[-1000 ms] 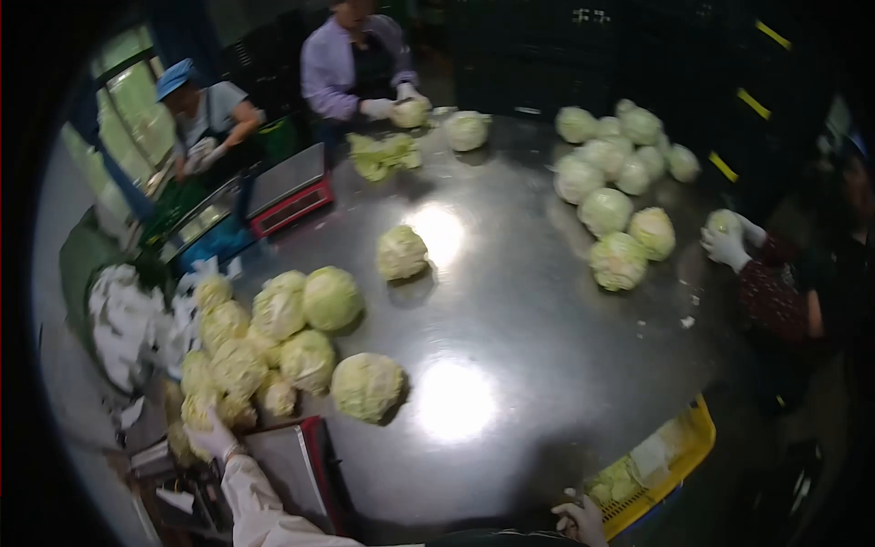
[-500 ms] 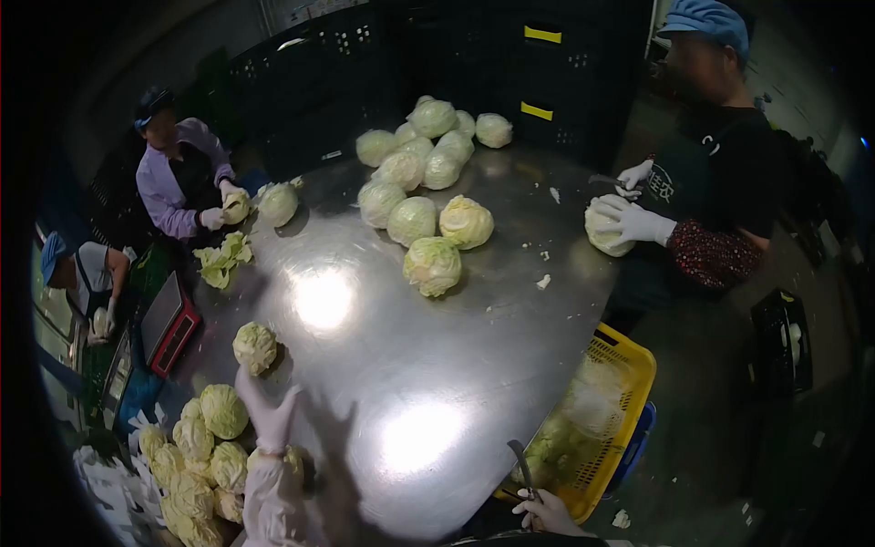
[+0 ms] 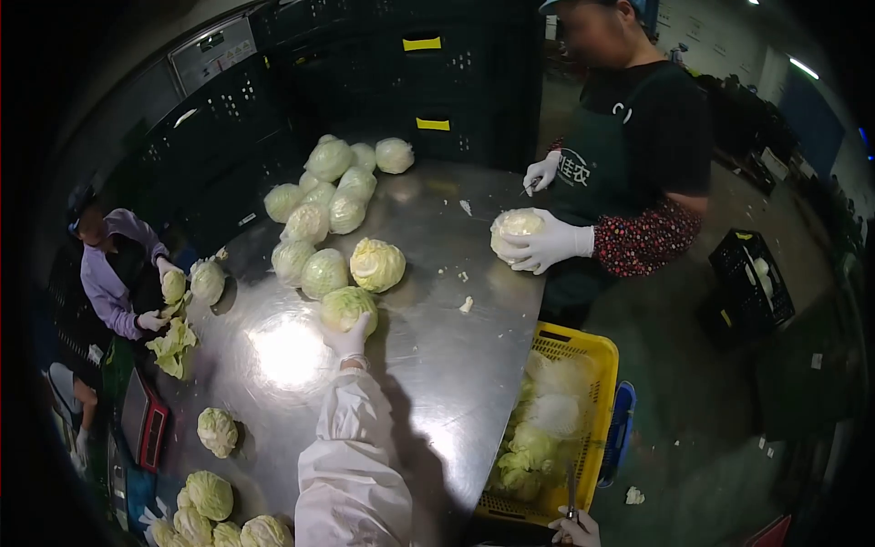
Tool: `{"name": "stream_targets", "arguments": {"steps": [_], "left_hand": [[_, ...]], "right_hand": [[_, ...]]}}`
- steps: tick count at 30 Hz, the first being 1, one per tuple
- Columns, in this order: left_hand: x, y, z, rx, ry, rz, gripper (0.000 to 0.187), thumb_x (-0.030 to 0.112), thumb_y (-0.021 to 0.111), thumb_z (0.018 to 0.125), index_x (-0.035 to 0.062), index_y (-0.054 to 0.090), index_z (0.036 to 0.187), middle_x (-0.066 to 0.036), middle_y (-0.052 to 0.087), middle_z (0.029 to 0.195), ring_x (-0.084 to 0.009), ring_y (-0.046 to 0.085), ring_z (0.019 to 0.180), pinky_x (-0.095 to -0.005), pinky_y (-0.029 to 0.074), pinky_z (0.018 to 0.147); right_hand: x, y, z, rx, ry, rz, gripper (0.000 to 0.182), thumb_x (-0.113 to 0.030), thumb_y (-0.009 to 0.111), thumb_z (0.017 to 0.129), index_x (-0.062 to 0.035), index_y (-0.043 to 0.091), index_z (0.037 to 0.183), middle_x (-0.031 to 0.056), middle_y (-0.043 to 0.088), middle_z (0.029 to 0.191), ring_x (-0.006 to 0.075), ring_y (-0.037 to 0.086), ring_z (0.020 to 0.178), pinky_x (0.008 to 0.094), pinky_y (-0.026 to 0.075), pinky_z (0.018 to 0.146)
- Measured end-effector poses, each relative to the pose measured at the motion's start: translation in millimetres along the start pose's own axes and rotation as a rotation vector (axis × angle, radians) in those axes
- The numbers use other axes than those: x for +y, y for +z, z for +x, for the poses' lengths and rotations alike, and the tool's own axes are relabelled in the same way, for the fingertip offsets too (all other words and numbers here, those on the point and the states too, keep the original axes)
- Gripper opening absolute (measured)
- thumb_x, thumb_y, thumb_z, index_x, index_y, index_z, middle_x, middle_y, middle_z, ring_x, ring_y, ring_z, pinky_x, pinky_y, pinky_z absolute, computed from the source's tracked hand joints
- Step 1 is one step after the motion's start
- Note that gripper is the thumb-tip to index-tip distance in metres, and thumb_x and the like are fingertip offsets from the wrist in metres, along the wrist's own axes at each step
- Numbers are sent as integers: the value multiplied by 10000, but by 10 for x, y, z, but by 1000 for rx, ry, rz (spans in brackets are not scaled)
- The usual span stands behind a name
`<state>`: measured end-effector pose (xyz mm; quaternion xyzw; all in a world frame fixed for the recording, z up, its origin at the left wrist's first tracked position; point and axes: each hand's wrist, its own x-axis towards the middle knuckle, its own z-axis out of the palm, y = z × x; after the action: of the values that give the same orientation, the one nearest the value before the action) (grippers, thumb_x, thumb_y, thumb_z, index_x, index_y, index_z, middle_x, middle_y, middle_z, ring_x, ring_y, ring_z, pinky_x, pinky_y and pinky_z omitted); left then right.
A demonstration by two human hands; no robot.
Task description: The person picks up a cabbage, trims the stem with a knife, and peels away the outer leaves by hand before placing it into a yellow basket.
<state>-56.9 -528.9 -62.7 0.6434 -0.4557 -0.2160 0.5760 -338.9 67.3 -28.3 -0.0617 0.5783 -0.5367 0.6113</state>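
Observation:
My left hand [image 3: 348,337], in a white glove, reaches across the metal table and has its fingers pressed round the near side of a green cabbage [image 3: 346,308]. Just behind that one sits a yellowish cabbage [image 3: 377,264] with its cut stem end showing. Low at the right, my gloved right hand [image 3: 576,529] is closed on the handle of a knife [image 3: 571,488], blade upward, beside the yellow crate [image 3: 597,428]. A lone cabbage [image 3: 218,432] rests on the table to the left of my sleeve.
Pale cabbages [image 3: 305,223] are grouped toward the table's far side, and more [image 3: 210,495] lie at the near left. Leaves fill part of the crate. A co-worker at right steadies a cabbage [image 3: 515,232]; another at left handles one near a red scale [image 3: 153,428].
My left hand has gone from the lone cabbage at the left forward to the green cabbage by the group. The view has turned right. My right hand still holds the knife.

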Motion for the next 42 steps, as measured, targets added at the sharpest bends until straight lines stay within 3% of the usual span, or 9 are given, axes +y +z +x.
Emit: {"name": "stream_targets", "arguments": {"steps": [2,6,10,14,21,24,30,36,42], "left_hand": [[-38,-90,4,-6,-4,-46,1141,319,960,671,19,307,1557,-237,551,1395,-376,591,1250,-451,500,1068],[392,-860,-325,-582,-856,-825,645,425,687,963,182,447,1510,-108,575,1440,-306,562,1304,-515,525,1010],[567,-1647,-933,-859,-966,-1005,809,576,588,995,125,291,1597,-210,405,1571,-391,469,1414,-572,490,1091],[904,-2339,-1546,-868,-1038,-933,819,445,691,964,94,297,1590,-233,408,1557,-372,497,1386,-542,483,1114],[1241,-3025,-2129,-1301,-453,-29,1117,429,911,740,25,297,1581,-214,491,1484,-340,515,1358,-422,452,1136],[1335,-3089,-2347,-1479,-56,486,1189,426,968,632,30,339,1560,-240,494,1463,-364,501,1373,-436,438,1138],[1332,-3132,-2955,-1105,213,435,1167,450,980,587,47,403,1518,-292,518,1403,-434,537,1306,-494,463,1096],[1095,-2903,-3542,-598,-76,-40,988,266,989,642,-45,453,1412,-200,564,1347,-300,563,1274,-420,456,1099],[1041,-2854,-3549,-614,45,45,894,239,979,657,-25,462,1336,-185,475,1346,-284,509,1260,-409,431,1098]], "right_hand": [[-69,39,-30,10,-3,66,392,-145,604,1050,-49,518,1420,121,721,1072,129,671,711,258,509,538],[-226,198,-37,-34,-2,34,344,-142,589,1056,-48,539,1383,107,714,1047,119,658,701,249,499,556],[-398,363,-25,-68,25,-92,280,-143,581,1058,-48,572,1322,93,702,994,118,647,720,255,500,603],[-218,193,203,-219,48,-271,357,-75,541,1047,57,493,1375,158,712,1046,185,692,751,292,563,682],[-249,843,184,-358,-103,-566,384,-145,661,996,31,571,1325,38,668,895,98,660,705,245,529,650],[-203,1049,193,-525,-252,-765,362,-138,658,987,38,570,1292,121,669,887,187,692,779,322,539,704],[-36,1128,209,-597,-425,-1038,412,-152,640,965,17,519,1321,187,673,928,367,686,838,418,547,726],[-169,1124,112,-507,-639,-1175,364,-172,651,945,-31,545,1263,143,674,897,331,699,772,418,563,659],[-266,1046,16,-532,-851,-1237,284,-195,649,944,-70,586,1191,107,664,855,276,692,675,366,556,572]]}}
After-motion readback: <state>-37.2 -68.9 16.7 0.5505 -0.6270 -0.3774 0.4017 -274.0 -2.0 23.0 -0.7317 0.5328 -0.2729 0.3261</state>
